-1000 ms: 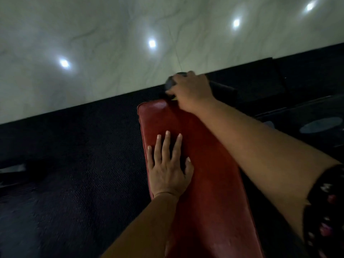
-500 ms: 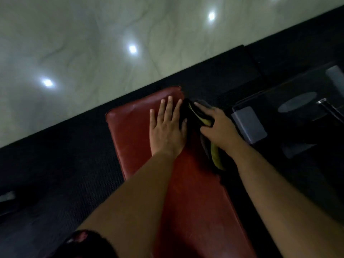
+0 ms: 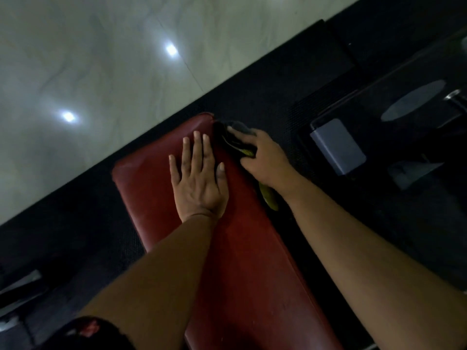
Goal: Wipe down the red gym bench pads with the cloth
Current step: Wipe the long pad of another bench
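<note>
Here's the pad, a long red cushion running from the bottom of the view up and to the left, its rounded far end near the line where the black mat meets the pale glossy floor. The left hand lies palm down on the far part of the pad, fingers straight and a little apart, thumb angled out to the right, holding nothing. Over on the right edge of the pad, near the far right corner, the right hand has the cloth. It's a dark rag with a yellow-green edge, bunched under the palm, fingers curled over it and pressing it against the side of the cushion. One fold pokes out past the fingertips towards the corner, and a yellow-green tail hangs out below the wrist along the pad's edge. The two hands are close but not touching, with the left thumb just beside the cloth. Both forearms are bare, and a dark patterned sleeve shows at the bottom left. To the right, on the mat, there's a grey block on a dark frame and beyond it a grey oval, though it's too dim to say what either one is. Two bright light spots glint off the floor.
</note>
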The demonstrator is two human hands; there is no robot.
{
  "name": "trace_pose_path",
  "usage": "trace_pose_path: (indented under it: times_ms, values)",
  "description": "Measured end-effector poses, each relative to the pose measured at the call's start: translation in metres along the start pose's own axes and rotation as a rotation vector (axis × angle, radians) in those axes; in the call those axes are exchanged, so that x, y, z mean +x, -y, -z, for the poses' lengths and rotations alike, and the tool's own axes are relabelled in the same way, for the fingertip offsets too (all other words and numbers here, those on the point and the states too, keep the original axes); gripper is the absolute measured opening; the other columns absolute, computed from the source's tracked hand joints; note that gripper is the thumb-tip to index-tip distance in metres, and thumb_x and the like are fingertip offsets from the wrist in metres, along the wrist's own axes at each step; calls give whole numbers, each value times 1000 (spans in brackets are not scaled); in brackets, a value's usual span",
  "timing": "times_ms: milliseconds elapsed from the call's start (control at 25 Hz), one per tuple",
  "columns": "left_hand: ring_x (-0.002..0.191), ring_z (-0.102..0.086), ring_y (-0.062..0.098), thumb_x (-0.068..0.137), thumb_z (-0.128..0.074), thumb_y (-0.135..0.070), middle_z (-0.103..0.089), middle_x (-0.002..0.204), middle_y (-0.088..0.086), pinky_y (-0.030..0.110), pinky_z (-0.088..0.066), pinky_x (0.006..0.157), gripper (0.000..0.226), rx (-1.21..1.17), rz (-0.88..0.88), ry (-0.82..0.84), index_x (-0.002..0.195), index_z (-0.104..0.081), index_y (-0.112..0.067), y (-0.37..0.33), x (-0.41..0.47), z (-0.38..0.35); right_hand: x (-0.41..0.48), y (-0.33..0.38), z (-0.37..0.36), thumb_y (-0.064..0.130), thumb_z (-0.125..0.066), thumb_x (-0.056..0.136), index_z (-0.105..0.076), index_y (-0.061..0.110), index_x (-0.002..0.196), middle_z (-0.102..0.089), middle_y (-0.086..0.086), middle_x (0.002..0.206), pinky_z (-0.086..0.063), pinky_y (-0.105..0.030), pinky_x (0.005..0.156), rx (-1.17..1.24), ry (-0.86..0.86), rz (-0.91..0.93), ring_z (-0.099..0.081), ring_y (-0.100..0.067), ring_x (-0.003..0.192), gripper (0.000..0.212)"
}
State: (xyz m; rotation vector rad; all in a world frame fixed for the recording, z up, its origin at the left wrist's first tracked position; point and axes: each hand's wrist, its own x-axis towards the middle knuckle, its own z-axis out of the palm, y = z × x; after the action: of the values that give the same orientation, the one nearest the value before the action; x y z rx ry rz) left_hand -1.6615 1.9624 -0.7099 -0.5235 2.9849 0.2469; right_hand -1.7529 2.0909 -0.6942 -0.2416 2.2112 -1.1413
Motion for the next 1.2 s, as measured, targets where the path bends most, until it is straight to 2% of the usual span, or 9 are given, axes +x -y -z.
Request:
trace_pose_path:
  times_ms: [80, 160, 240, 360, 560, 680, 920, 1040, 1200]
  values:
    - [149, 6, 14, 97, -6, -46, 2, 162, -3, 41, 8, 121, 61, -3, 1, -8, 151, 3, -19, 0, 1, -1, -35, -23, 4, 2, -60, 86, -42, 64, 109, -38, 6, 146, -43, -26, 102, 185, 59, -20, -45, -12, 126, 68]
    - [149, 4, 14, 97, -8, -46, 4, 160, -4, 41, 9, 121, 62, -4, 2, -14, 152, 0, -19, 1, 1, -3, -48, -40, 1, -4, -59, 85, -51, 59, 107, -42, 9, 142, -48, -22, 94, 296, 72, -41, -50, -7, 119, 67]
    - [150, 2, 16, 97, -10, -47, -2, 163, -2, 40, 9, 120, 63, -1, 0, -22, 154, -5, -20, 0, 1, -3, -27, -40, -3, -2, -60, 85, -57, 48, 121, -42, 9, 142, -47, -27, 99, 214, 20, -60, -49, -12, 123, 62]
    - [151, 0, 17, 96, -10, -48, -7, 164, -1, 40, 9, 120, 65, 0, 2, -18, 155, -7, -21, 0, -1, 0, 9, -12, -3, 7, -60, 87, -48, 41, 139, -36, 4, 148, -33, -25, 107, 13, -13, 8, -40, -17, 132, 63]
    - [150, -12, 22, 96, -22, -46, -21, 162, 0, 51, -2, 121, 62, -23, -21, -87, 155, -21, -27, 0, -1, -1, -73, -34, 0, -1, -60, 83, -49, 59, 122, -37, 20, 139, -37, -24, 108, 134, 19, 23, -39, -3, 127, 72]
    - [149, -11, 22, 96, -31, -44, -24, 160, -3, 56, 4, 118, 57, -22, -155, -127, 152, -23, -36, 1, -4, -2, -124, -60, 2, -4, -59, 81, -55, 59, 116, -43, 32, 127, -42, -26, 104, 258, 40, -83, -47, 4, 120, 73]
    - [150, -13, 25, 95, -28, -55, -28, 160, -4, 49, 1, 120, 54, 16, -375, -56, 146, -39, -40, 7, -2, -3, -95, -49, -9, 6, -61, 85, -52, 51, 131, -39, 19, 141, -37, -32, 108, 27, -50, -64, -41, -11, 128, 65]
    - [150, -15, 25, 94, -31, -55, -32, 158, -5, 49, 0, 121, 51, -20, -352, -62, 140, -47, -40, 7, -3, -2, -142, -66, -8, -4, -62, 81, -51, 71, 112, -36, 42, 131, -33, -18, 107, 136, -41, -56, -37, 3, 128, 82]
    - [149, -16, 24, 93, -33, -55, -34, 157, -6, 48, 0, 121, 49, -33, -326, -66, 136, -51, -40, 5, -2, -2, -178, -89, -3, -16, -54, 80, -54, 66, 111, -40, 46, 120, -44, -8, 87, 292, 55, -183, -45, 1, 124, 88]
